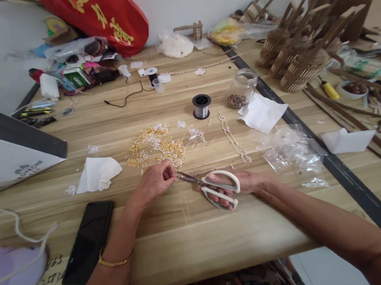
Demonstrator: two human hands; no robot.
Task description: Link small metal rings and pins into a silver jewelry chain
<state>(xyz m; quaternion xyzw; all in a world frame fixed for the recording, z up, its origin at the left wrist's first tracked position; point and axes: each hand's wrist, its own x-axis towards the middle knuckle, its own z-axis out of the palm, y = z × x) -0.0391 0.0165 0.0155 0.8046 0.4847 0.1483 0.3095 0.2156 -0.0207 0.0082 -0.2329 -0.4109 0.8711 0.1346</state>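
Observation:
My right hand [226, 190] grips a pair of scissors [216, 188] with white and grey handles. The blades point left and seem slightly apart near their tips. My left hand [158, 180] is closed in a pinch at those tips; what it pinches is too small to make out. Just beyond it lies a pile of gold and silver beads and findings [165, 149]. Behind the scissors a thin chain [219, 168] runs along the table, and a longer chain [232, 140] lies further right. A spool of clear thread [202, 107] stands behind the pile.
A black phone [88, 243] lies left of my forearm, near a crumpled white tissue [98, 173]. To the right are a glass jar [244, 84] of beads, a white paper [262, 112] and clear plastic bags [293, 151]. Small woven baskets [293, 58] crowd the back right.

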